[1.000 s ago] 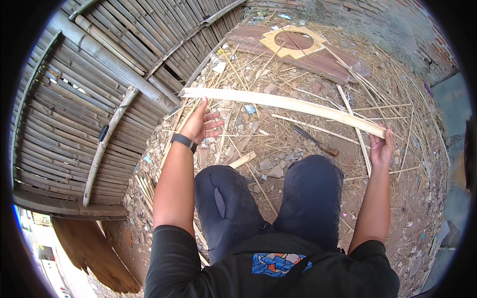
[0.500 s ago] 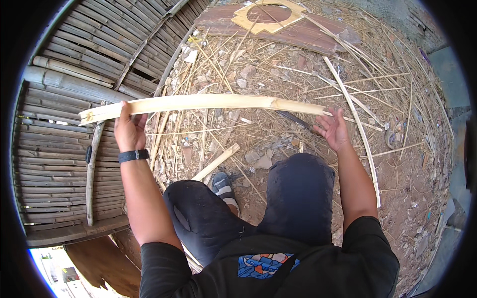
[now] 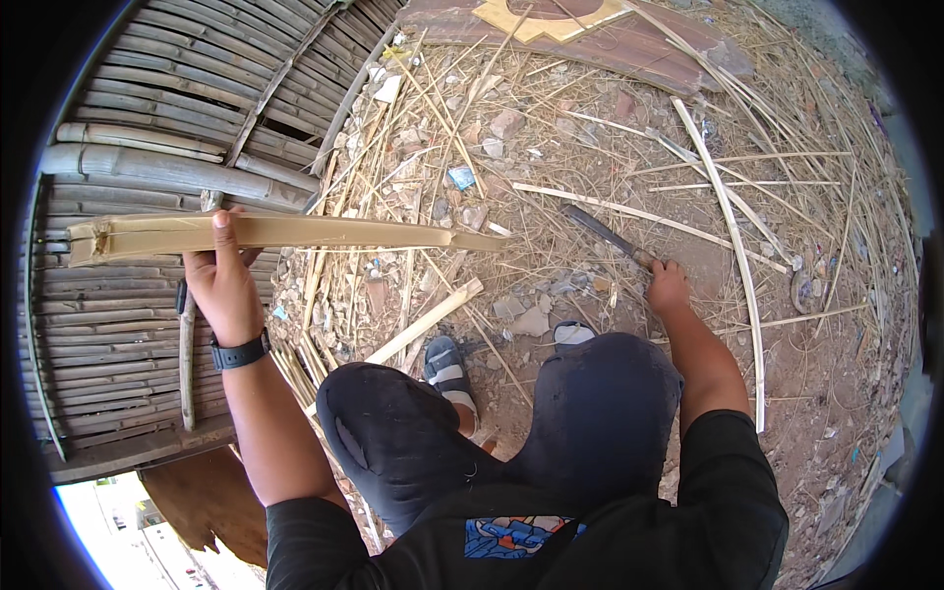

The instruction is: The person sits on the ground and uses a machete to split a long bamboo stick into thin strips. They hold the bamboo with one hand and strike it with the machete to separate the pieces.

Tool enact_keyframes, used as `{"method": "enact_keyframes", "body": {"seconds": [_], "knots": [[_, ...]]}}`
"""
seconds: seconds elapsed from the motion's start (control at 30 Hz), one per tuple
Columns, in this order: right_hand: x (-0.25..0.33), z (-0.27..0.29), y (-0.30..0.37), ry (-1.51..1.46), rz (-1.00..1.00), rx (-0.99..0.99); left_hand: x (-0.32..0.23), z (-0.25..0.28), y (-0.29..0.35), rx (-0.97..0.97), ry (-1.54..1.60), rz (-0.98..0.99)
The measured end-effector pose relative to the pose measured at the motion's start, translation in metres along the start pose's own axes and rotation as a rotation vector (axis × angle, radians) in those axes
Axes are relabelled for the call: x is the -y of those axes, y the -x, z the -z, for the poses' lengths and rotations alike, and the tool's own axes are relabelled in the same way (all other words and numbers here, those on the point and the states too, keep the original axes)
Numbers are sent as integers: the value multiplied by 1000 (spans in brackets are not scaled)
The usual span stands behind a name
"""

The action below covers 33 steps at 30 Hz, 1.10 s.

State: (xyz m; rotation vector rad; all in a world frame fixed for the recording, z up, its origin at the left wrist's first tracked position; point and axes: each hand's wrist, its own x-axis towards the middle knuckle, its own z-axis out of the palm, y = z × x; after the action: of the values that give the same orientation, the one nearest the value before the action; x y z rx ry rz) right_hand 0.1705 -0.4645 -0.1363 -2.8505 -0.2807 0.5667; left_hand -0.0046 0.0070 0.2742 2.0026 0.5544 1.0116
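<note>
A long split bamboo strip [image 3: 334, 232] is held up level at the left, its hollow inner face showing. My left hand [image 3: 228, 287] is closed around it close to its left end, thumb over the face. Low over the ground on the right, my right hand [image 3: 669, 289] is wrapped round the handle of a machete [image 3: 602, 232]. Its dark blade points up and left, away from my right knee. The strip's right end hangs free, apart from the blade.
A slatted bamboo wall [image 3: 128, 324] rises along the left. Thin bamboo strips [image 3: 723, 226] and shavings litter the stony ground. Beside my left foot lies a short pale bamboo piece [image 3: 423, 323]. A brown board [image 3: 649, 49] with a yellow cut-out shape [image 3: 536, 22] lies at the far side.
My right hand has let go of the strip's right end and taken hold of the machete. My left hand has moved left with the strip, which has turned to show its inner face.
</note>
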Motion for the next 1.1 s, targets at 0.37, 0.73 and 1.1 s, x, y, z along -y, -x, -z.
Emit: {"method": "enact_keyframes", "body": {"seconds": [0.37,0.73,1.1], "knots": [[-4,-27,-13,149,-52,-31,6,-74,5,139,-43,-205],[-2,81,44,-265,13,-157,-29,-101,2,305,-170,-309],[101,301,190,-1379,407,-184,-18,-101,6,328,-159,-255]]}}
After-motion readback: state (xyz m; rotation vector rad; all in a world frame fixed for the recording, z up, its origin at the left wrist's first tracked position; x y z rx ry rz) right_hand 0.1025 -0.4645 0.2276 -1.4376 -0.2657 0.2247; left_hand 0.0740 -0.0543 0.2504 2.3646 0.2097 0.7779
